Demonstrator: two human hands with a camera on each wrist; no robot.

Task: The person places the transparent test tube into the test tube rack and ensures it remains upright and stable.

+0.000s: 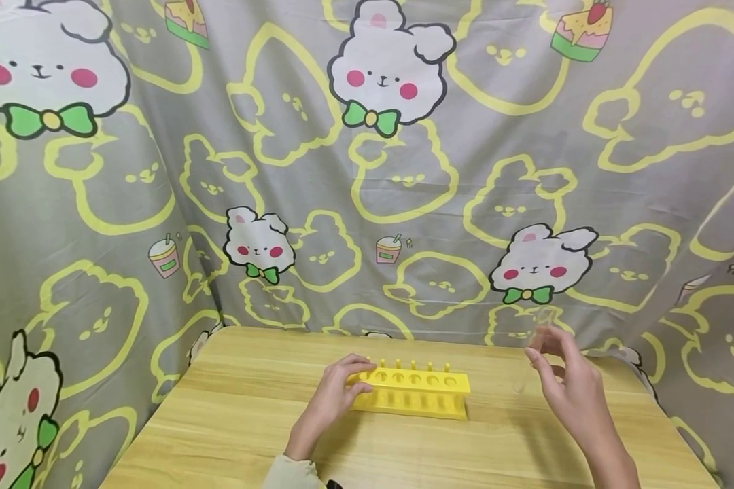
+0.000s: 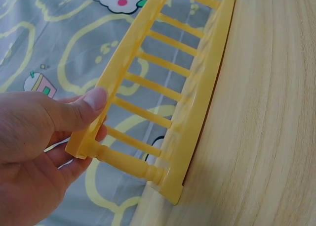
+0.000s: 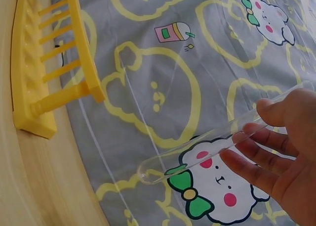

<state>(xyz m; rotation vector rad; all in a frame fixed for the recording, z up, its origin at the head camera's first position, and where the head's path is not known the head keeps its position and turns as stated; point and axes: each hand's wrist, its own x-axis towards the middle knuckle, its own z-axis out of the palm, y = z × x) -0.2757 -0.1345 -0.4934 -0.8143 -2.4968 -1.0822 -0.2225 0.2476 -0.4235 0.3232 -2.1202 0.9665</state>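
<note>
A yellow plastic test tube rack (image 1: pixel 416 394) stands on the table, with a row of round holes along its top and a row of pegs behind them. The left hand (image 1: pixel 336 390) grips the rack's left end, thumb on the near side of the top plate (image 2: pixel 123 53). To the right of the rack, the right hand (image 1: pixel 565 380) is raised above the table. It pinches a clear glass test tube (image 3: pixel 197 154) between thumb and fingers. The tube's rounded closed end points down, apart from the rack. No tubes show in the rack's holes.
The rack stands on a light wood-grain table (image 1: pixel 232 421). A grey cloth curtain (image 1: pixel 318 183) printed with white bunny heads and yellow outlines hangs behind the table and along its sides.
</note>
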